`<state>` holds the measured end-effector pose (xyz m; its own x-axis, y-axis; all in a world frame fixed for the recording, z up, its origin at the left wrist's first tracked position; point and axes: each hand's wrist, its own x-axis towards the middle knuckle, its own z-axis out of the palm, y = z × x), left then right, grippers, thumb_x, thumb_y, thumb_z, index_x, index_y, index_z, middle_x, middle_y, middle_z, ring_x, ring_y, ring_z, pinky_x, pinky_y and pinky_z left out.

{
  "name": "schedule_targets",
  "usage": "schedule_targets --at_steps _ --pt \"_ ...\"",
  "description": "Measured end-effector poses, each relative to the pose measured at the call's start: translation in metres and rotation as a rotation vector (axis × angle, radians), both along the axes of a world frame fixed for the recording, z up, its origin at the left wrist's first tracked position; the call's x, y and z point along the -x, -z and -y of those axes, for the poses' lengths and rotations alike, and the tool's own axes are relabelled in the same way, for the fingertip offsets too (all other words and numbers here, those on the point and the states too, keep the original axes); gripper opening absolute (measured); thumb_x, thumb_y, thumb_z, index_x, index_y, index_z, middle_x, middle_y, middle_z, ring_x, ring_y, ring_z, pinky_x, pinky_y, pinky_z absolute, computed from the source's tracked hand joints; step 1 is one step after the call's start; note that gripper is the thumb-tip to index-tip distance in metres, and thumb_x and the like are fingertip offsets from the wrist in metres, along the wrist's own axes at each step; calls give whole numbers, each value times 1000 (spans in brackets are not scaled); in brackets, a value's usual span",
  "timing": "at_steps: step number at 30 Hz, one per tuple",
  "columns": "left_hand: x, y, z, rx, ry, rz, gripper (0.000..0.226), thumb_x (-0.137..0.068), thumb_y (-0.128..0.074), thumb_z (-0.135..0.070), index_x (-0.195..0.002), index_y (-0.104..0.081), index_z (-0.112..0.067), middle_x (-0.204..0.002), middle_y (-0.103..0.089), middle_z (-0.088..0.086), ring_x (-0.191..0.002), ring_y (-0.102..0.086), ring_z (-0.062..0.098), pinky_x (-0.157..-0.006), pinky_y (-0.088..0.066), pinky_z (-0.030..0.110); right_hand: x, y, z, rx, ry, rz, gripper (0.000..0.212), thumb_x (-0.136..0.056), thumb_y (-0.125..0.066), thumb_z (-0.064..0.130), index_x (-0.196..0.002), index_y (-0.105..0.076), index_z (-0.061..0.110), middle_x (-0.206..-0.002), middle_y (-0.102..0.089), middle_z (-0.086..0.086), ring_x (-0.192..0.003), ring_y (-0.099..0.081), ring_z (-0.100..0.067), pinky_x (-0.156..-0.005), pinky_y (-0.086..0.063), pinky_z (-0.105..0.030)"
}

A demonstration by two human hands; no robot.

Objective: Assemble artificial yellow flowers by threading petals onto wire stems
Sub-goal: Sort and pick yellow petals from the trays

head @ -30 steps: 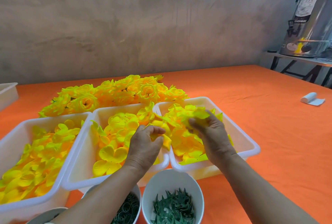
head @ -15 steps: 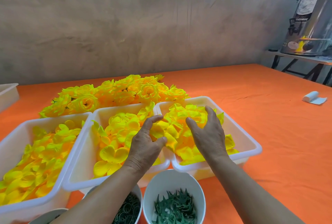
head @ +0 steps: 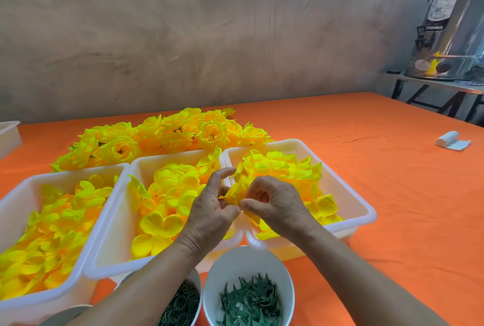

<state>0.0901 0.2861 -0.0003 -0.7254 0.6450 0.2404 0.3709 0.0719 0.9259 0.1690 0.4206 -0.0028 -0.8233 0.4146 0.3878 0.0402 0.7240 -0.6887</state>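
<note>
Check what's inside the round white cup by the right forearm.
Green spiky leaf pieces, loosely heaped. They cover the bottom of the cup; its near rim is out of frame.

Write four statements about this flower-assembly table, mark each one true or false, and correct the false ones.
1. The left hand and right hand hold one yellow petal piece between them. True.
2. The finished flowers are stored in the right bin. False: they lie piled on the orange cloth behind the bins.
3. The cup beside the right forearm contains green leaf pieces. True.
4. The white roll sits inside a bin. False: it lies on the cloth, far right, apart from the bins.
</note>
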Motion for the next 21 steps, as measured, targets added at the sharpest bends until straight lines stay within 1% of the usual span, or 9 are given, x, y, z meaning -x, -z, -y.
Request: schedule_targets --at_steps 2,3,6,8,10,12,15,18,21 --pt "3 4 -1 2 1 -33 58 -80 -67 2 -116 -52 -41 -91 -64 8 -61 -58 6 -58 -46 22 0 1 -1 30 4 19 16 -76 -77 27 -71 -62 25 -73 -60 10 -64 -52 -1 -62 -42 -18" --pt "5 6 -1 4 2 -44 55 -81 -67 3 -114 -54 -39 -89 -64 5 -59 -57 3 -58 -45 19 1 1 -2 58 6 21 16 -76 -77 29 -71 -62 25 -71 -60 10 -63 -52 0 -61 -42 -18" --pt "6 7 -1 14 10 -72 45 -83 -68 -1 -106 -59 -39 -86 -69 0 -70 -65 6 -66 -51 19 1 -1 -4 169 12 1 20 -78 -76 36 -74 -59 26 -67 -60 11 -59 -51 1 -57 -41 -17" --pt "6 7 0 19 15 -73 43 -83 -67 1 -105 -61 -36 -87 -70 0 -75 -68 7 -69 -53 19 2 -1 -4 195 13 10 23 -78 -76 39 -73 -58 27 -65 -58 11 -57 -48 2 -54 -39 -15" --pt "6 7 -1 16 22 -66 42 -83 -66 3 -107 -62 -32 -90 -70 0 -77 -68 9 -72 -56 23 1 -2 -4 204 9 28 23 -78 -76 39 -72 -58 27 -65 -58 11 -56 -47 2 -53 -37 -14" --pt "6 7 0 8 28 -63 42 -83 -67 4 -107 -62 -29 -89 -70 -2 -75 -68 8 -72 -55 25 1 -3 -4 235 3 33 21 -79 -77 35 -72 -60 26 -66 -61 9 -57 -49 0 -56 -40 -17" --pt "6 6 0 -3 36 -68 40 -82 -68 2 -106 -63 -29 -85 -69 -8 -68 -64 0 -64 -50 15 -1 -4 -4 347 -36 13 17 -81 -77 25 -70 -63 22 -62 -63 7 -55 -53 -7 -58 -45 -26" --pt "5 5 0 -22 40 -62 37 -82 -69 0 -106 -64 -28 -87 -70 -7 -68 -64 0 -63 -49 13 -3 -4 -5 353 -61 -20 17 -84 -74 19 -70 -65 19 -60 -64 3 -54 -56 -7 -56 -48 -27" --pt "5 4 -1 -46 35 -47 35 -85 -68 -1 -105 -63 -29 -88 -70 -6 -69 -67 3 -65 -52 15 -4 -3 -6 330 -74 -43 15 -88 -69 17 -73 -66 18 -63 -67 1 -55 -59 -7 -56 -50 -26"
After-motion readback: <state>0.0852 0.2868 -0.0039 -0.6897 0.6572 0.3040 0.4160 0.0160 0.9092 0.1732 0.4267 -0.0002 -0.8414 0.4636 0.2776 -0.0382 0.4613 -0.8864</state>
